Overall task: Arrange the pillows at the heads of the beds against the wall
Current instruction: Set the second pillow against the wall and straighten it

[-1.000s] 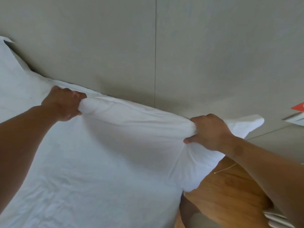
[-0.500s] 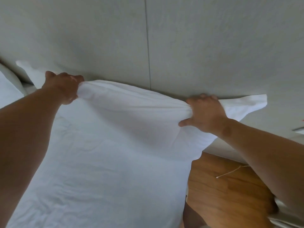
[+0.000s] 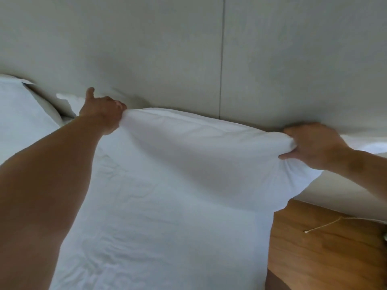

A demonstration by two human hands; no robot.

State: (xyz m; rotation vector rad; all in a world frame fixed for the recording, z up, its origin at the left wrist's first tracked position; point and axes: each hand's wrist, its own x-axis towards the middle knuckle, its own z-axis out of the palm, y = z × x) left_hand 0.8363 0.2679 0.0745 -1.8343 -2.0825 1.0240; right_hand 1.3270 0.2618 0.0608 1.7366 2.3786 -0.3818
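A white pillow (image 3: 201,155) stands at the head of the bed with its top edge against the grey wall panels (image 3: 146,49). My left hand (image 3: 103,114) grips the pillow's top left corner, thumb pointing up. My right hand (image 3: 314,145) pinches the top right corner, bunching the fabric. Another white pillow (image 3: 21,109) lies at the far left, partly cut off by the frame edge. The white bed sheet (image 3: 146,237) spreads below the held pillow.
A wooden bedside surface (image 3: 326,248) sits right of the bed, with a thin white cord (image 3: 326,223) on it. A vertical seam in the wall panels (image 3: 222,59) runs down behind the pillow.
Both hands have carried the pillow up and back toward the wall; its top edge now rests against the panels. The view has shifted right and the left pillow shows more.
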